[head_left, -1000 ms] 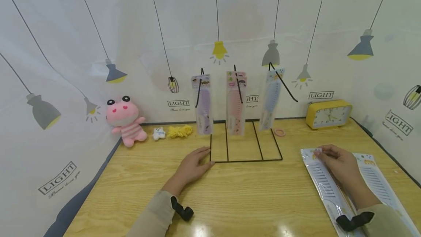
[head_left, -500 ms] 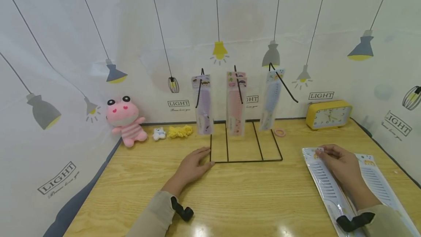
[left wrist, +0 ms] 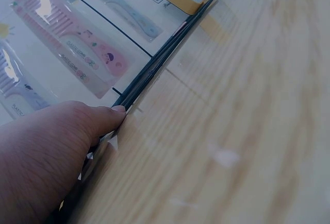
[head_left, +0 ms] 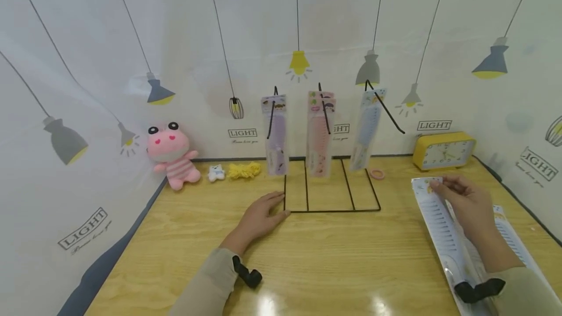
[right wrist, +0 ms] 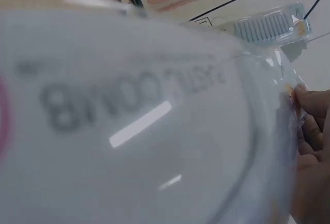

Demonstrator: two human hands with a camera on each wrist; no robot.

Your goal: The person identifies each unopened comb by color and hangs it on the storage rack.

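Note:
My right hand [head_left: 471, 208] pinches the top end of a packaged blue comb [head_left: 434, 223], lifted at a slant over the right of the table. In the right wrist view this comb's clear packet [right wrist: 134, 167] fills most of the picture, with blurred lettering. Another packaged blue comb [head_left: 511, 235] lies partly hidden under the right forearm. At the left front corner of a black wire rack [head_left: 332, 211], my left hand [head_left: 259, 216] rests with fingers extended, thumb touching the wire. Packaged combs hang from the rack's hooks: purple [head_left: 277, 133], pink [head_left: 318, 135] and blue [head_left: 369, 128].
A pink plush toy [head_left: 173, 157], a small white bear figure [head_left: 216, 173] and a bundle of yellow string [head_left: 244, 170] stand along the back left. Right of the rack are a pink ring [head_left: 377, 174] and a yellow alarm clock [head_left: 444, 151]. A printed cloth [head_left: 210, 62] backs the table.
My right hand has raised the packaged comb, its top end now higher and further from the other packet. The left hand stays at the rack. The head view has shifted slightly.

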